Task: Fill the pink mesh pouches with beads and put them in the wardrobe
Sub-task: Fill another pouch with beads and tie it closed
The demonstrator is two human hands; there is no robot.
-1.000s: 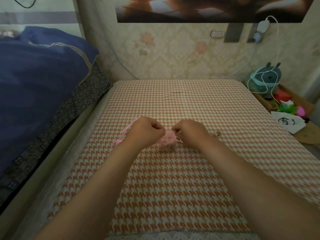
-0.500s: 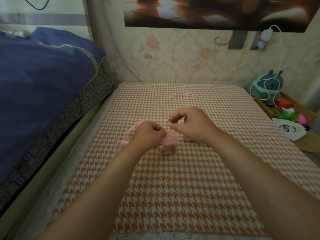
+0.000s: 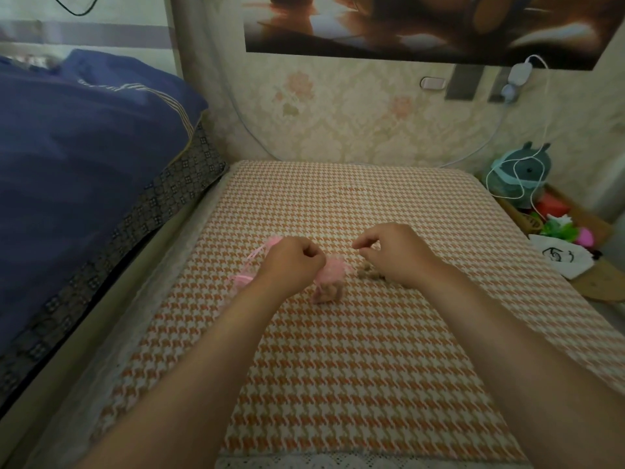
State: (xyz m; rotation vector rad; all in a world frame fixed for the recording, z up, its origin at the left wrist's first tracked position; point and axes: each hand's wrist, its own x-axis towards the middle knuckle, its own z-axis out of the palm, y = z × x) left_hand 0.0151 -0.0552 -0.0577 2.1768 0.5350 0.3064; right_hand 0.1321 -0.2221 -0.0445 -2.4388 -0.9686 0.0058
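Now at the filling step. Left hand (image 3: pixel 294 264) is a tight fist, gripping the top edge of a pink pouch (image 3: pixel 330 277). The pouch rests on the checked cloth (image 3: pixel 338 367) mid-table, just right of that fist. Brown shows through the mesh at its near end, so it looks part filled. More pink mesh and cord, likely spares (image 3: pixel 245 277), lies just left of the fist.

Right hand (image 3: pixel 394 255) hangs over a small heap of loose beads (image 3: pixel 367 274), just right of the pouch. Its fingers curl down, thumb and forefinger tips close. Cannot tell whether a bead sits between them.

To do this step well:
- Left fist should hold the mouth spread and turned toward the heap, not bunched closed.
- Pick few beads at a time. They look small and would roll on the cloth.
- Carry them low and let go only once the fingertips are inside the mouth.
- Keep the filled end resting on the cloth so the mesh does not tip and spill.

Wardrobe not in view.
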